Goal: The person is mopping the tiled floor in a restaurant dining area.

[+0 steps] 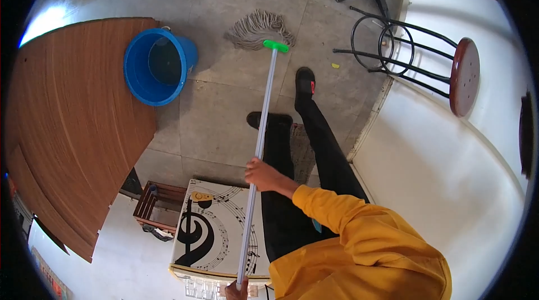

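A string mop with a grey yarn head, a green plastic clamp and a light metal pole reaches across the middle of the view. Its yarn rests on the tiled floor. My right hand is closed round the middle of the pole. Lower down, at the bottom edge, my left hand grips the pole's end and is partly cut off by the picture's edge. Left of the mop head stands a blue plastic bucket with dark liquid inside.
A brown wooden counter stands beside the bucket. A white cabinet with music patterns and a wooden crate are at the lower left. A round-seated stool with black metal legs stands by the right wall. A small yellow scrap lies on the floor.
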Motion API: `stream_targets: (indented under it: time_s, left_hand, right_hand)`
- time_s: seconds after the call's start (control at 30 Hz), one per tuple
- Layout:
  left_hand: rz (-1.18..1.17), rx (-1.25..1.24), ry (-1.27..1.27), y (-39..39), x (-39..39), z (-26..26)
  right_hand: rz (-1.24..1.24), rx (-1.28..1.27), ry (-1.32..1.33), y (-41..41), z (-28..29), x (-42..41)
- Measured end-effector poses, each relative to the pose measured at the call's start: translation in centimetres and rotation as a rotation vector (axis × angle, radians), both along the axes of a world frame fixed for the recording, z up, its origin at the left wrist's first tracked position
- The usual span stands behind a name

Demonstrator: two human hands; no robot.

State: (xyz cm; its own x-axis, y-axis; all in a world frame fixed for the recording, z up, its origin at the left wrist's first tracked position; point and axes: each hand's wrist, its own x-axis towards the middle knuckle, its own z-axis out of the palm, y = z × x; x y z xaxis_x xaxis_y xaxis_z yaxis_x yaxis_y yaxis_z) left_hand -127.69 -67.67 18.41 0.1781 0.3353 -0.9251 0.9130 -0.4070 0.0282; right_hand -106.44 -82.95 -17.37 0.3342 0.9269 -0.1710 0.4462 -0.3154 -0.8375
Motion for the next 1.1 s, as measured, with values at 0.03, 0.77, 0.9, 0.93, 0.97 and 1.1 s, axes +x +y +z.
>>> stream_targets:
  time_s: [0.03, 0.77, 0.9, 0.93, 0.97, 1.1]
  left_hand:
    - [-0.074, -0.037, 0.092, -0.3, 1.9, -1.2]
    - [-0.073, 0.036, 0.05, -13.4, 13.2, -6.8]
    - [0.004, -0.004, -0.275, -17.2, 25.7, -12.0]
    - [0.022, -0.03, -0.285, -17.8, 27.9, -13.9]
    - [-0.009, -0.041, -0.31, -18.5, 30.1, -16.0]
    - [0.129, -0.127, -0.484, -21.3, 40.7, -22.3]
  right_hand:
    - [-0.017, -0.017, -0.027, -1.0, -0.6, 2.5]
    - [-0.011, -0.038, -0.178, -12.1, -4.0, 19.2]
    - [0.027, -0.171, -0.447, -15.5, -7.7, 30.0]
    - [0.013, -0.225, -0.544, -16.2, -8.4, 33.1]
    - [-0.043, -0.211, -0.598, -17.0, -9.2, 36.5]
    - [-0.237, -0.457, -0.68, -19.7, -10.2, 47.9]
